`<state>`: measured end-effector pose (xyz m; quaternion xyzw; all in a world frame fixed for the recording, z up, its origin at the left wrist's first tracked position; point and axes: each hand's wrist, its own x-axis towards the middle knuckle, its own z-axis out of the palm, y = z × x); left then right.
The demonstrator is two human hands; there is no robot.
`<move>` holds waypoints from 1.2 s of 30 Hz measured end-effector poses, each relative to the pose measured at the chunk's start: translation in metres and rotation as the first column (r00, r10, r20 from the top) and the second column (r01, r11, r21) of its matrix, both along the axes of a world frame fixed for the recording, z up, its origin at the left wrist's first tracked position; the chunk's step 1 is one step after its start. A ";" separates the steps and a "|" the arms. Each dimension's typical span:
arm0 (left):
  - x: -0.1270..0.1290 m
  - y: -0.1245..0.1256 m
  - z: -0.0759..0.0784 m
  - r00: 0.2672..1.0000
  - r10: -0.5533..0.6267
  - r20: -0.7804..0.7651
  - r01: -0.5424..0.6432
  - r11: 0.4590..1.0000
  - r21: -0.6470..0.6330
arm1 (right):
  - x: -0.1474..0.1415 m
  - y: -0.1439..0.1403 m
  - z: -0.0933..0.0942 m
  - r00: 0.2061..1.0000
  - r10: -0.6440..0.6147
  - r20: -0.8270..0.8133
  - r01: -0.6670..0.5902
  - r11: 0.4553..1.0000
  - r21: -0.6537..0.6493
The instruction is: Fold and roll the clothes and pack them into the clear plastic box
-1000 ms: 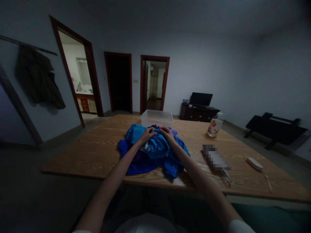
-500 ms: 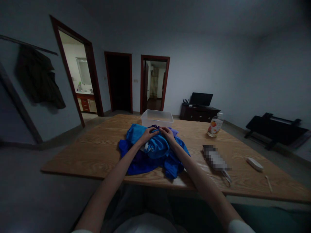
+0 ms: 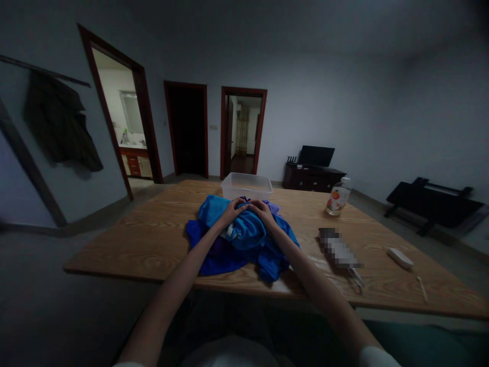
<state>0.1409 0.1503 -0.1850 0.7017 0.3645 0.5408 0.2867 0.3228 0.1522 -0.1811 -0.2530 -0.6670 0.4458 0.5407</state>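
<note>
A rumpled heap of shiny blue cloth (image 3: 248, 237) lies near the front edge of the wooden table (image 3: 133, 244). Lighter blue folds sit on top, darker blue ones spread beneath, and a bit of lavender cloth (image 3: 273, 207) shows at the far right side. My left hand (image 3: 233, 210) pinches the top of the heap, fingers curled inward. Close beside it, my right hand (image 3: 262, 209) grips the same upper folds, its fingertips almost meeting the left ones. The exact pinched part is partly hidden by the fingers.
Just behind the heap stands a clear plastic box (image 3: 246, 186). To the right are a bottle with a fruit label (image 3: 338, 198), a blurred-out item with a cord (image 3: 339, 250), a white oblong object (image 3: 400, 258) and a thin pale stick (image 3: 422, 289).
Both hands shift only slightly at the top of the heap, with the right fingers bending a little more. The cloth stays in place.
</note>
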 end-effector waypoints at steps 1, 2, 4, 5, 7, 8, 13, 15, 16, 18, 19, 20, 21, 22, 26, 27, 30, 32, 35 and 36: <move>0.000 0.000 0.000 1.000 -0.007 0.005 0.007 1.000 0.000 | 0.000 0.001 -0.001 1.000 0.002 0.000 -0.002 1.000 -0.001; 0.000 0.000 0.001 1.000 -0.016 0.012 0.015 1.000 0.001 | 0.000 0.001 -0.001 1.000 0.002 0.003 -0.002 1.000 -0.001; 0.001 0.001 0.000 0.999 -0.028 0.030 0.028 1.000 -0.001 | 0.000 0.004 -0.003 1.000 -0.008 0.010 0.008 1.000 0.011; 0.001 0.003 -0.001 0.999 -0.031 0.039 0.031 0.999 -0.010 | 0.000 0.005 -0.005 1.000 -0.019 0.011 0.018 0.999 0.026; 0.001 0.005 -0.004 0.998 -0.031 0.057 0.033 0.999 -0.036 | 0.000 0.008 -0.008 0.999 -0.039 0.007 0.039 0.997 0.067; 0.000 0.007 -0.005 0.997 -0.033 0.064 0.036 0.998 -0.046 | -0.001 0.010 -0.009 0.999 -0.042 0.005 0.041 0.995 0.086; -0.001 0.010 -0.008 0.996 -0.046 0.081 0.050 0.998 -0.041 | -0.001 0.014 -0.013 0.999 -0.033 0.004 0.032 0.994 0.106; -0.001 0.009 -0.008 0.991 -0.071 0.111 0.076 0.996 -0.048 | -0.002 0.013 -0.013 0.999 -0.048 -0.001 0.048 0.994 0.094; -0.001 0.009 -0.007 0.989 -0.083 0.126 0.090 0.995 -0.052 | -0.002 0.013 -0.012 0.998 -0.060 -0.005 0.060 0.994 0.086; 0.000 0.007 -0.006 0.985 -0.091 0.148 0.100 0.994 -0.052 | -0.002 0.012 -0.011 0.996 -0.087 -0.003 0.087 0.994 0.066; 0.000 0.007 -0.005 0.984 -0.089 0.152 0.097 0.994 -0.049 | -0.002 0.012 -0.011 0.995 -0.105 0.001 0.104 0.993 0.055; 0.000 0.006 -0.006 0.985 -0.088 0.152 0.096 0.994 -0.049 | -0.002 0.012 -0.010 0.993 -0.119 0.007 0.119 0.992 0.045; 0.000 0.006 -0.006 0.984 -0.088 0.153 0.097 0.994 -0.053 | -0.002 0.011 -0.010 0.992 -0.127 0.013 0.126 0.991 0.037; 0.000 0.007 -0.006 0.984 -0.090 0.154 0.101 0.993 -0.061 | -0.002 0.011 -0.010 0.992 -0.128 0.018 0.127 0.991 0.032; -0.001 0.009 -0.008 0.988 -0.073 0.133 0.082 0.994 -0.065 | -0.001 0.010 -0.011 0.996 -0.083 0.016 0.083 0.996 0.036; -0.002 0.009 -0.008 0.991 -0.063 0.120 0.070 0.996 -0.057 | -0.001 0.009 -0.011 0.997 -0.070 0.012 0.070 0.997 0.032; -0.002 0.011 -0.009 0.997 -0.033 0.074 0.035 0.999 -0.027 | 0.000 0.010 -0.013 0.999 -0.046 0.002 0.046 0.999 0.026; -0.002 0.012 -0.010 0.998 -0.025 0.053 0.025 1.000 -0.003 | 0.000 0.012 -0.015 0.999 -0.037 0.000 0.037 0.998 0.048; -0.001 0.013 -0.011 0.999 -0.034 0.035 0.034 0.999 0.017 | 0.000 0.015 -0.017 0.999 -0.044 -0.011 0.045 0.996 0.081; -0.001 0.013 -0.011 0.999 -0.034 0.030 0.034 0.999 0.015 | 0.000 0.016 -0.017 0.999 -0.049 -0.016 0.051 0.995 0.088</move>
